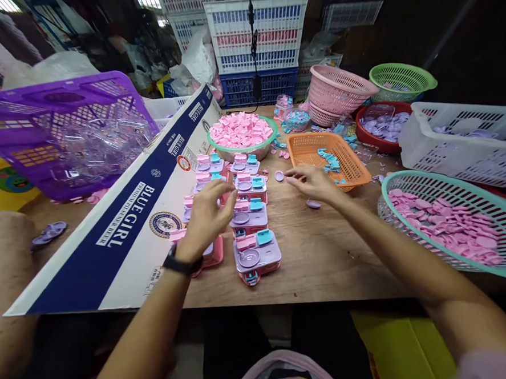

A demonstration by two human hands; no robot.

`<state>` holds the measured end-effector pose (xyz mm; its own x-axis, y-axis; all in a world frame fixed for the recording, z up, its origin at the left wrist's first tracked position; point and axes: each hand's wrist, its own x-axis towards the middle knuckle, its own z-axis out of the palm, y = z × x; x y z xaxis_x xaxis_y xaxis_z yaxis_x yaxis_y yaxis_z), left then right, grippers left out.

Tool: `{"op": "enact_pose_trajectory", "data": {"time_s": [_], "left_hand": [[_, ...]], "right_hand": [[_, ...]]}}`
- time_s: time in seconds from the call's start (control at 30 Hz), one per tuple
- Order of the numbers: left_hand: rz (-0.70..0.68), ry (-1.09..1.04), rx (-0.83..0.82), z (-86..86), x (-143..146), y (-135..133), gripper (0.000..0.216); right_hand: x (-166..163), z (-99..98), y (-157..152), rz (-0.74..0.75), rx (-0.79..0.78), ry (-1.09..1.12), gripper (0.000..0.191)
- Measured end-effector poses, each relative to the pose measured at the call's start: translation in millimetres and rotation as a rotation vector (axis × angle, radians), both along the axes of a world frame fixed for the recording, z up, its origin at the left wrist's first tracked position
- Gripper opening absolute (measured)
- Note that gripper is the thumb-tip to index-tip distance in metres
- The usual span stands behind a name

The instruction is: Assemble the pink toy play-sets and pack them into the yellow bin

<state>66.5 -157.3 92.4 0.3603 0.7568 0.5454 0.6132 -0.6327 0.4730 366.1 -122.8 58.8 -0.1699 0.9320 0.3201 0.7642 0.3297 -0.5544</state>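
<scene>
Bare forearms reach in from the lower corners, the left with a black wristband; just beyond, on the wooden table, stands the nearest toy of two rows, between the hands and nearer the camera than either; its top is glossy lilac over a pink base, with a round dish shape and upright pink and light-blue pieces.

One loose lilac dish lies under the right hand, on the near side; another, a small round dish with a raised rim, lies flat just beyond its fingertips; the hand is bent low over the table, palm down, fingers pointing left; whether they are together or clamped on something, I cannot tell.

Over the left-hand row hangs the left hand, back upward, fingers curled toward the right; its grip too I cannot tell.

Farther off are an orange basket with light-blue pieces, a green-rimmed bowl heaped with pink pieces, and a stacked white crate.
</scene>
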Motion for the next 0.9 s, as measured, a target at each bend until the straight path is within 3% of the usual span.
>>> {"op": "enact_pose_trajectory", "data": {"time_s": [0.13,0.3,0.5,0.77,0.9], "left_hand": [[-0.131,0.392,-0.103,-17.3,11,81,0.042],[-0.092,0.504,-0.029,-35.0,24,127,0.045],[-0.085,0.495,-0.182,-33.6,29,146,0.032],[-0.095,0.32,-0.292,-32.2,26,145,0.03],[-0.108,0.321,-0.313,-31.3,26,147,0.029]], "right_hand": [[-49,-33.7,65,0.076,-0.033,0.016,0.023],[-61,-44.1,89,0.144,-0.042,-0.024,0.026],[-67,-47.7,82,0.178,-0.026,-0.083,0.013],[-77,-58.9,46,0.172,0.271,-0.15,0.024],[-69,-54.1,68,0.006,0.207,0.047,0.017]]}}
